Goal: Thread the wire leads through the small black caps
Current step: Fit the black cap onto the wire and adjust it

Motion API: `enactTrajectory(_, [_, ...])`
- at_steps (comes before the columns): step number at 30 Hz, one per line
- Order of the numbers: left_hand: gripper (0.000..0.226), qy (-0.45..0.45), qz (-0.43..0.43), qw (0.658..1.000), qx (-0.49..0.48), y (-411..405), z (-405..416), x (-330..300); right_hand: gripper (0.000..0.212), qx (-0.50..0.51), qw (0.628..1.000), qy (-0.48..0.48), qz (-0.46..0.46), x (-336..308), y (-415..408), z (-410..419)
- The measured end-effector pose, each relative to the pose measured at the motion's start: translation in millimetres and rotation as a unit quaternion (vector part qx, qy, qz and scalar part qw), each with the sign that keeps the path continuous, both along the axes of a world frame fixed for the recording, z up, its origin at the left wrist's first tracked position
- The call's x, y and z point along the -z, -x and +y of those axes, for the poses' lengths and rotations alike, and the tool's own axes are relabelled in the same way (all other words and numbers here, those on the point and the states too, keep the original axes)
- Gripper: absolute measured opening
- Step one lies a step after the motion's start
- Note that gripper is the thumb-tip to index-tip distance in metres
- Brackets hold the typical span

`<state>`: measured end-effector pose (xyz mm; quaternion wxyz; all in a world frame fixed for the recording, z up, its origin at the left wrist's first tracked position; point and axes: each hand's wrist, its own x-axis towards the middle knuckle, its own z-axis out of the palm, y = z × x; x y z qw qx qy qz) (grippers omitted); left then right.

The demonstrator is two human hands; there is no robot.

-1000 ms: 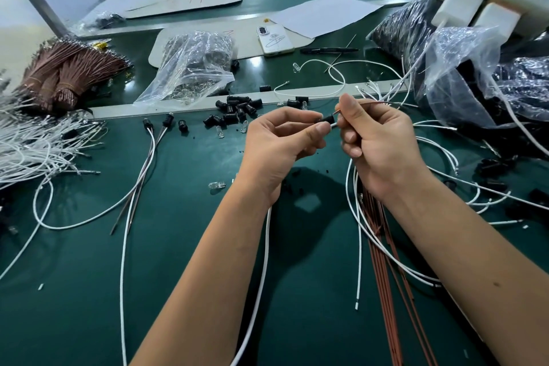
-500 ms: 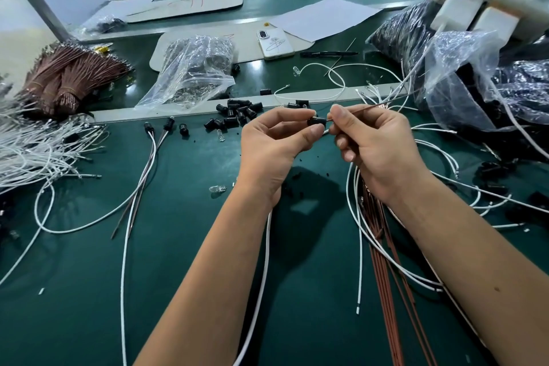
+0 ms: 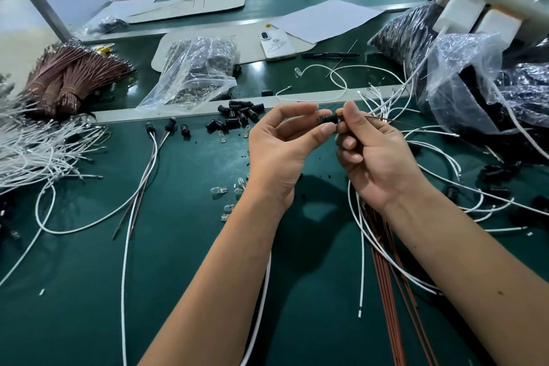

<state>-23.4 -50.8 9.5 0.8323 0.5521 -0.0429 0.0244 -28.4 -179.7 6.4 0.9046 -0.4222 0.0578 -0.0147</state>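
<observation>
Both hands have closed together: left hand (image 3: 285,154) pinches the light cap (image 3: 327,119), right hand (image 3: 374,157) pinches the thin, floppy wire (image 3: 383,119) near its tip.

place: assembly workshop | evidence: green bench (image 3: 184,261); wire bundles (image 3: 68,77); bagged parts (image 3: 196,68)

One head-worn wide-angle view looks forward and down, close over the green table (image 3: 184,261)

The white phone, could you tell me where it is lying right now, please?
In the head view, the white phone lies face down at the far middle of the bench, on a pale board, between the clear plastic bag and a black pen.
</observation>
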Motion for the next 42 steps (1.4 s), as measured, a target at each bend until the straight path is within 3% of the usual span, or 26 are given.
enactTrajectory(9, [0.029,-0.014,0.020,1.000,0.014,-1,5,1,0.015,0.046,0.991,0.123,-0.020,2,-1,1])
enactTrajectory(16, [0.029,-0.018,0.016,1.000,0.008,-2,6,1,0.018,0.013,0.998,0.066,0.003,-6,-2,-6])
enactTrajectory(20, [0.030,-0.030,0.006,0.999,0.013,-2,7,2,0.022,0.026,0.990,0.135,-0.026,-2,-2,-4])
enactTrajectory(23, [0.029,-0.093,-0.027,0.995,-0.001,-2,9,3,0.020,0.044,0.972,0.225,-0.054,1,-2,-6])
enactTrajectory(25, [0.026,-0.184,-0.062,0.981,-0.027,-3,11,3,0.020,0.053,0.958,0.275,-0.068,1,-3,-8])
enactTrajectory(27, [0.021,-0.261,-0.083,0.961,-0.045,-5,12,4,0.027,0.044,0.957,0.273,-0.082,1,-5,-11])
enactTrajectory(29, [0.020,-0.297,-0.089,0.949,-0.053,-5,11,5,0.041,0.040,0.955,0.280,-0.090,0,-6,-15])
enactTrajectory(31, [0.020,-0.307,-0.095,0.946,-0.044,-4,9,5,0.042,0.053,0.925,0.364,-0.094,1,-7,-17])
enactTrajectory(34, [0.020,-0.257,-0.093,0.962,-0.013,-3,7,4,0.036,0.024,0.888,0.446,-0.109,7,-7,-14])
enactTrajectory(37, [0.018,-0.169,-0.055,0.984,-0.005,-2,6,2,0.034,-0.033,0.904,0.411,-0.116,5,-4,-7])
enactTrajectory(39, [0.017,-0.018,0.015,1.000,0.021,-1,8,-3,0.033,-0.058,0.915,0.382,-0.112,2,-2,-6])
enactTrajectory(42, [0.022,0.157,0.070,0.984,0.038,-4,12,-8,0.033,-0.086,0.895,0.423,-0.116,4,0,-5])
